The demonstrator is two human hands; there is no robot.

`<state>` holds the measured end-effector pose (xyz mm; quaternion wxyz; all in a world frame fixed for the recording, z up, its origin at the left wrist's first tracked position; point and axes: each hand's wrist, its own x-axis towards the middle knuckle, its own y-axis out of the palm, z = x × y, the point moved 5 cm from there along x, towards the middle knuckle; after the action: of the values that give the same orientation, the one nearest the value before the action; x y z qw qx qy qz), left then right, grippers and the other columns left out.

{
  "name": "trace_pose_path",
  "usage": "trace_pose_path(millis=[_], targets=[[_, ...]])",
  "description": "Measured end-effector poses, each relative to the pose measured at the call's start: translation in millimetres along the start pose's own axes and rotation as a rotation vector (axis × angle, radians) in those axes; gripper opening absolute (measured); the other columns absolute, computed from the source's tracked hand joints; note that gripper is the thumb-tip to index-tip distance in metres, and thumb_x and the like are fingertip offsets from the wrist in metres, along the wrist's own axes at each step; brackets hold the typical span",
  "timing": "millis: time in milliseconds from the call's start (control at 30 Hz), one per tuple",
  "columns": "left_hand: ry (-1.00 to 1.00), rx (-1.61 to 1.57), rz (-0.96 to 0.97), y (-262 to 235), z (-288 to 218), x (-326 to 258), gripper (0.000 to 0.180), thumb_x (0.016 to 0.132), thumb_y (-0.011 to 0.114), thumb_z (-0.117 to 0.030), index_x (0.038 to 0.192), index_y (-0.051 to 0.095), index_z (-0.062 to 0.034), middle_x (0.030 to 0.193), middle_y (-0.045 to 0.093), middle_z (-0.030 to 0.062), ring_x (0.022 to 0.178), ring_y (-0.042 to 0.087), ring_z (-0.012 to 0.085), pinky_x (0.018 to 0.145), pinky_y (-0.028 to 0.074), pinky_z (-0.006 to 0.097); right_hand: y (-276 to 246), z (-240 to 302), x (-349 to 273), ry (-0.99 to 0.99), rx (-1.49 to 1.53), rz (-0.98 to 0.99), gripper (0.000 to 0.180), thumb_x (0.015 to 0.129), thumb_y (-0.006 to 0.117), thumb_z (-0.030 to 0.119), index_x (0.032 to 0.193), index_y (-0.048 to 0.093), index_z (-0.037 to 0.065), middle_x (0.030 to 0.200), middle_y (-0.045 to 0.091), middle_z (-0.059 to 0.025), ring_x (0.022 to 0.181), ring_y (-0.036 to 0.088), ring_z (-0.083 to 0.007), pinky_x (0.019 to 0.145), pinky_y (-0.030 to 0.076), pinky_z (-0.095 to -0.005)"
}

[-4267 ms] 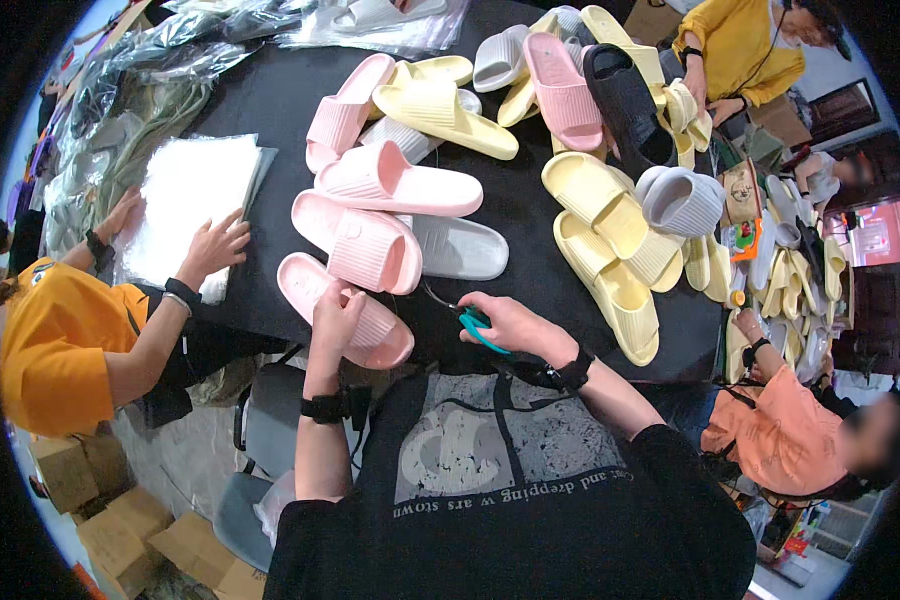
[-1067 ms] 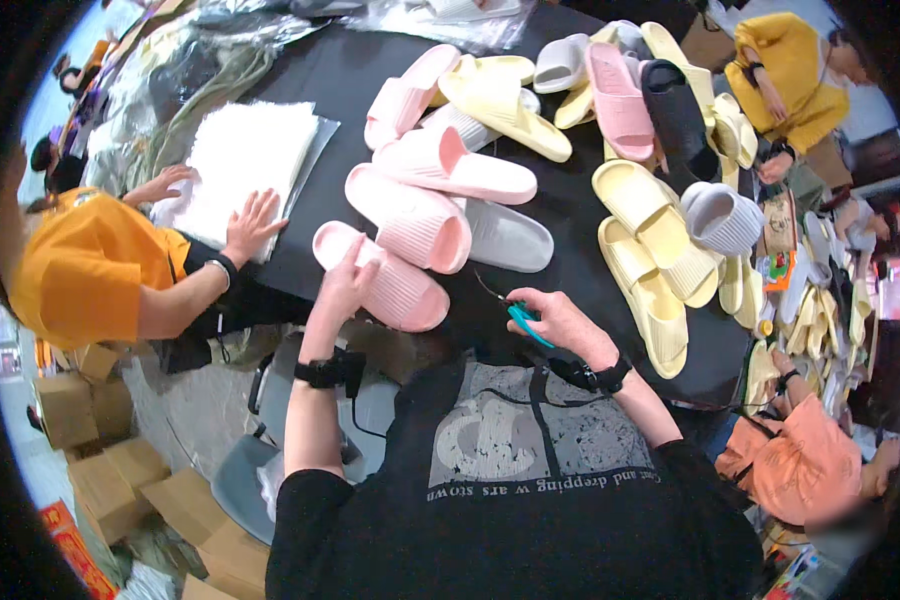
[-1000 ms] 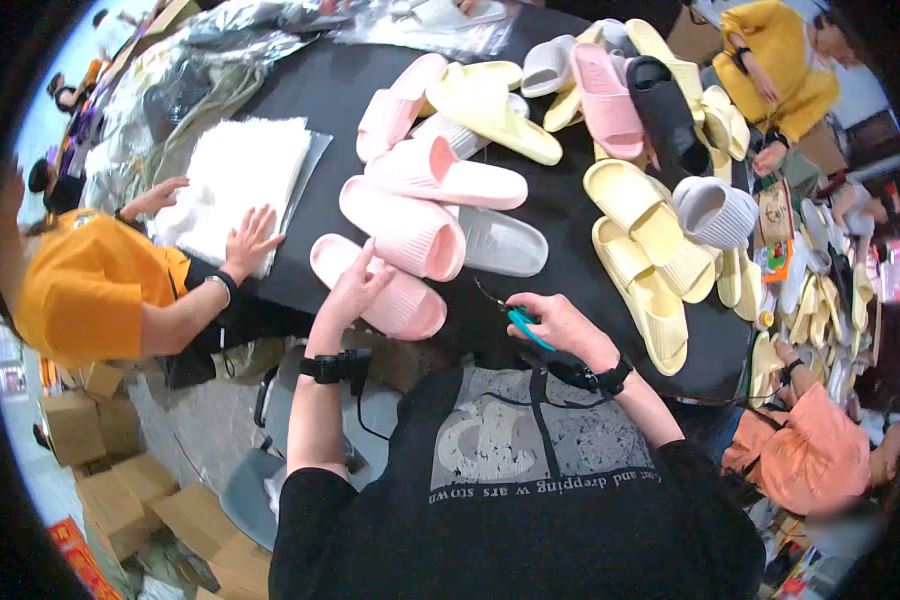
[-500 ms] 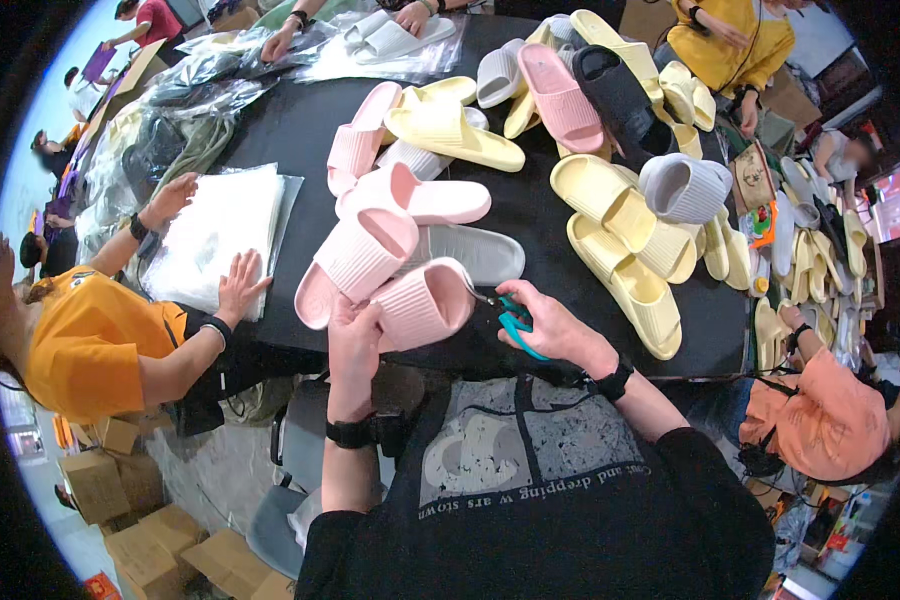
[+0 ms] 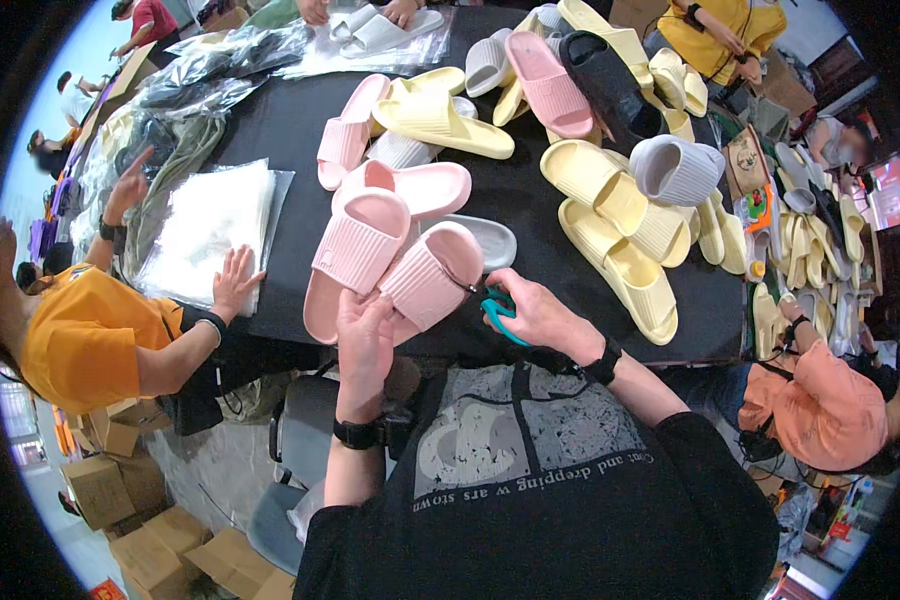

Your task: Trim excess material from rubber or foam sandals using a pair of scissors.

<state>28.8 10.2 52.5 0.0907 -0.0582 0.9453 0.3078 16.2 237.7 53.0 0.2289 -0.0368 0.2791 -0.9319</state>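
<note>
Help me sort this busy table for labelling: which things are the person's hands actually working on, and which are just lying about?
In hand:
pink slipper pair, held by the left hand
teal-handled scissors, in the right hand, tip at the slippers

Lying about:
yellow slippers
grey slipper
black slipper
clear plastic bags, under a co-worker's hand

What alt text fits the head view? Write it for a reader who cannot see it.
A person's left hand holds a pair of pink slides over the edge of a black table, while the right hand brings small teal snips to them. More slides in yellow, grey and pink cover the table, with other people working around it.
</note>
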Motion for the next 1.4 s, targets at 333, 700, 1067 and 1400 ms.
trace_pose_path(millis=[333,700,1067,1400], targets=[[-0.110,0.097,0.107,8.3,15.0,-7.7,0.044,0.089,0.046,0.001,0.131,0.036,0.0028,0.126,0.050,0.0151,0.114,0.052,0.0231,0.095,0.045,0.037,-8.5,6.4,5.9,-0.074,-0.023,-0.110,0.034,0.080,0.065,0.012,0.108,0.049,0.001,0.082,0.064,-0.0169,0.078,0.067,-0.0274,0.068,0.052,-0.0344],[-0.276,0.354,0.178,3.0,28.7,-13.2,0.034,0.089,0.053,-0.008,0.121,0.047,0.0018,0.112,0.058,0.0059,0.101,0.054,0.0116,0.087,0.044,0.027,-8.7,1.1,17.8,-0.045,-0.005,-0.146,0.041,0.078,0.066,0.014,0.113,0.047,0.004,0.091,0.063,-0.0219,0.083,0.064,-0.0368,0.069,0.051,-0.0402],[0.045,0.727,0.196,21.6,11.3,-2.7,0.022,0.085,0.053,-0.005,0.105,0.054,0.0042,0.086,0.058,0.0031,0.078,0.052,0.0084,0.068,0.044,0.025,-19.2,-23.6,22.5,0.032,0.331,-0.412,0.048,0.079,0.070,0.007,0.118,0.042,-0.003,0.079,0.056,-0.0038,0.067,0.053,-0.0069,0.057,0.046,-0.0223],[0.404,1.317,0.301,31.3,-9.0,-1.3,0.040,0.070,0.055,0.000,0.110,0.054,-0.0017,0.092,0.060,0.0167,0.088,0.056,0.0374,0.077,0.043,0.045,-49.1,-22.9,9.3,0.072,0.524,-0.505,0.048,0.080,0.066,0.007,0.119,0.041,-0.004,0.092,0.057,-0.0102,0.074,0.058,-0.0132,0.061,0.051,-0.0262]])
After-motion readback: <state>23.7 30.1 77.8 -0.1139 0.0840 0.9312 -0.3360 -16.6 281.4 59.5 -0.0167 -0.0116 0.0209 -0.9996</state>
